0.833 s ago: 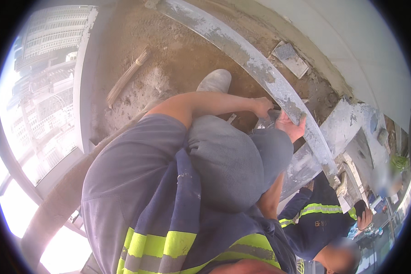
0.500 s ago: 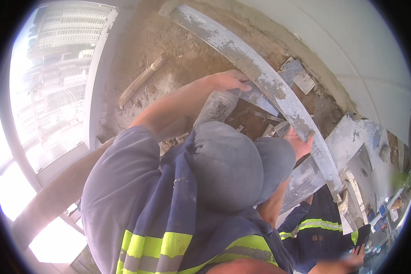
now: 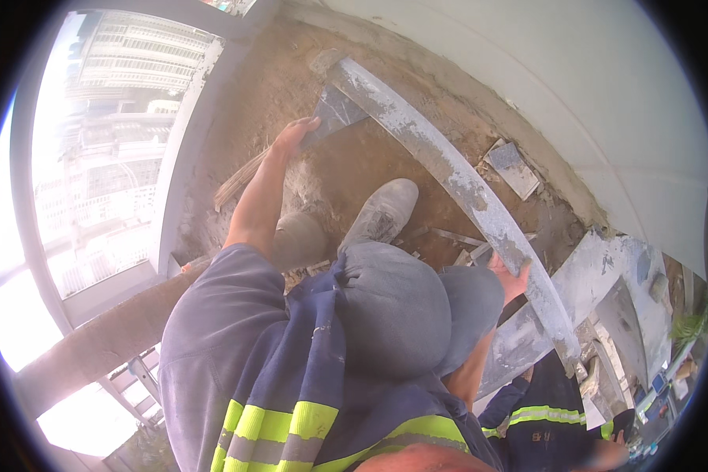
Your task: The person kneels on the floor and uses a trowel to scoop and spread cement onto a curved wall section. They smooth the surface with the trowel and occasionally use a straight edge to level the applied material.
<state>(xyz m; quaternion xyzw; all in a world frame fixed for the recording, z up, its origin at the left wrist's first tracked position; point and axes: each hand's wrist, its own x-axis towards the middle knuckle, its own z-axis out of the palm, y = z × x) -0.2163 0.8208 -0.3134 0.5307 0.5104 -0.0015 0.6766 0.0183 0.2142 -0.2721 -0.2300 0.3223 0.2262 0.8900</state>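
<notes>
My left hand (image 3: pixel 296 135) grips the edge of a dark grey, angular flat tile piece (image 3: pixel 337 110), fingers closed on its near corner. The tile's other side meets the far end of a long, mortar-stained screed bar (image 3: pixel 448 153); whether they touch I cannot tell. This bar runs diagonally from the far middle to the near right. Around its edge near the right end, my right hand (image 3: pixel 511 279) is closed, with some fingers hidden.
Beneath the bar lies brown dirt floor (image 3: pixel 330 169) with broken tile scraps (image 3: pixel 515 167). A stick bundle (image 3: pixel 240 179) lies left. My shoe (image 3: pixel 385 208) stands in the middle. Large stained slabs (image 3: pixel 598 263) and a co-worker in a reflective vest (image 3: pixel 547 413) are at right.
My left hand has moved left and away from me, taking the tile piece from mid-bar to its far end. The bar's far end has shifted slightly right and nearer. My right hand still grips it.
</notes>
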